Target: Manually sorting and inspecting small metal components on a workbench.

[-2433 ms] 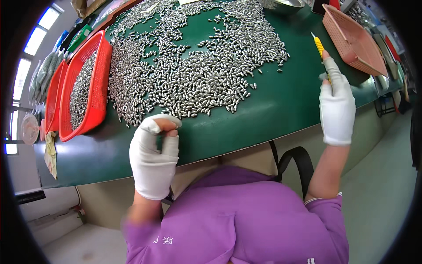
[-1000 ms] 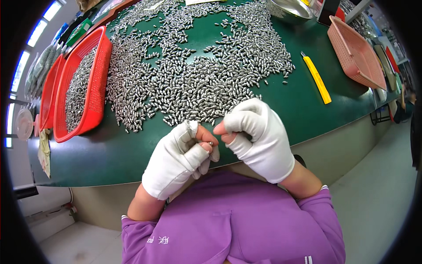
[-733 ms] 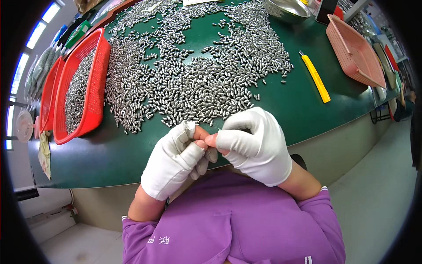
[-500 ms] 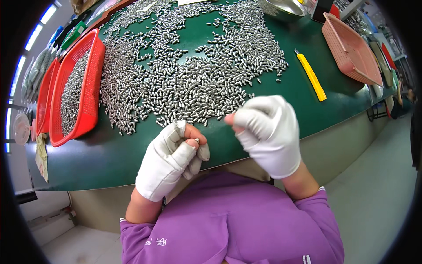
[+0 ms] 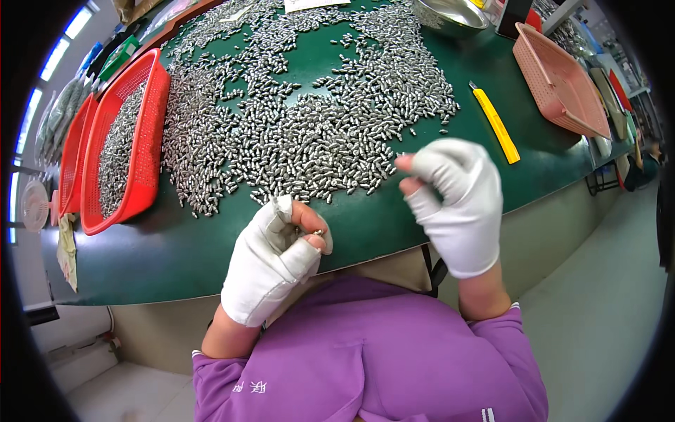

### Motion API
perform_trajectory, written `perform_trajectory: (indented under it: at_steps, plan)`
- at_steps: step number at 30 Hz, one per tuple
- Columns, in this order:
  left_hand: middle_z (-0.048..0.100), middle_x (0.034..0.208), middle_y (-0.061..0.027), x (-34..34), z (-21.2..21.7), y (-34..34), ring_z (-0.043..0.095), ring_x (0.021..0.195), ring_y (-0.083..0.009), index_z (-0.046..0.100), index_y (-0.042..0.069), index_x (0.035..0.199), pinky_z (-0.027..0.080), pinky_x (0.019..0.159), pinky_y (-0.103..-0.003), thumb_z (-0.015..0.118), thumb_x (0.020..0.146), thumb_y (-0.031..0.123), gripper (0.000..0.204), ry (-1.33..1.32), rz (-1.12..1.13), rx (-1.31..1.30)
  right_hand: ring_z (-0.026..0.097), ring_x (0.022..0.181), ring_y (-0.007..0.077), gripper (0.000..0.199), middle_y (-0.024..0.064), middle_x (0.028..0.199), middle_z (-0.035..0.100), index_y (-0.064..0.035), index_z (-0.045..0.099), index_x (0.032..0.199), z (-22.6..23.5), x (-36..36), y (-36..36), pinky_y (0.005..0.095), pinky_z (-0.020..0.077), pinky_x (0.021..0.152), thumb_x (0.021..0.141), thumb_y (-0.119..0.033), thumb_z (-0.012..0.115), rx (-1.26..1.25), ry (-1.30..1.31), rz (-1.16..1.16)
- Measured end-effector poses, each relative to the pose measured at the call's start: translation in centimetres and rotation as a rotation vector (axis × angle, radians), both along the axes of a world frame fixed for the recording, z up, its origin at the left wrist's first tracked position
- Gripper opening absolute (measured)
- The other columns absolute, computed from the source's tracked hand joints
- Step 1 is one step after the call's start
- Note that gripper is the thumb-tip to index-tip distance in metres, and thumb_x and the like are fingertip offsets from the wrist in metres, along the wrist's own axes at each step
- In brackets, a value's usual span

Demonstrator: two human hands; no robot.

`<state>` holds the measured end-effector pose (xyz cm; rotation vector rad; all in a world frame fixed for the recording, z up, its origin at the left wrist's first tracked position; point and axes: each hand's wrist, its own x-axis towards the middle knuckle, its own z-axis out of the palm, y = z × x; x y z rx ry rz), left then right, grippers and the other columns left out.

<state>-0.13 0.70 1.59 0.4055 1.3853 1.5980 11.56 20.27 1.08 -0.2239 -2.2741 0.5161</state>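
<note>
Purple fabric of your short-sleeved shirt (image 5: 365,344) fills the near edge, the lower part cut off by the frame. Your hands are apart, both in white gloves that leave thumb and index fingertips bare. Your left hand (image 5: 266,261), near the table's front edge, pinches a small metal fitting (image 5: 318,233) between thumb and index finger; most of that piece is hidden by the fingertips. Another glint of metal shows further back in the same hand, too small to make out. Your right hand (image 5: 460,205) hovers above the table edge with thumb and index finger parted; its curled fingers hide the palm, so you cannot tell whether anything is tucked there.

Beneath lies the smooth, glossy green tabletop (image 5: 365,221). Beyond your hands spreads a heap of shiny, ribbed, bullet-shaped metal fittings (image 5: 316,144). To its right is a slim yellow utility knife (image 5: 496,126); to its left, a perforated red plastic basket (image 5: 149,158) holds more fittings, partly covering a second red basket (image 5: 72,158). Further off, a pink mesh-sided basket (image 5: 538,81) sits tilted in view, and a polished metal bowl (image 5: 460,13) is cropped by the top edge.
</note>
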Motion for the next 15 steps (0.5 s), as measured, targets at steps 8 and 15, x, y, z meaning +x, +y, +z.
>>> perform_trajectory:
  at_steps: [8, 15]
  plan:
    - [0.056, 0.073, -0.0045, 0.7, -1.3, -1.5, 0.054, 0.060, -0.0192, 0.060, 0.008, 0.084, 0.044, 0.053, -0.029, 0.073, 0.068, -0.006, 0.025, 1.216, 0.083, -0.091, 0.058, 0.102, 0.0304, 0.045, 0.0129, 0.114, 0.059, -0.0059, 0.062, 0.117, -0.9, 3.7, 5.7, 0.0384, 0.0475, 0.090, 0.076, -0.019, 0.074, 0.056, -0.333, -0.698]
    - [0.057, 0.073, -0.0056, 1.1, -1.1, -1.8, 0.058, 0.067, -0.0255, 0.061, 0.009, 0.081, 0.047, 0.059, -0.035, 0.074, 0.067, 0.001, 0.021, 1.386, 0.006, -0.323, 0.062, 0.091, 0.0322, 0.026, 0.0159, 0.103, 0.061, -0.0067, 0.066, 0.107, -2.4, 5.1, 8.6, 0.0393, 0.0496, 0.082, 0.086, -0.021, 0.062, -0.001, -0.352, -0.833]
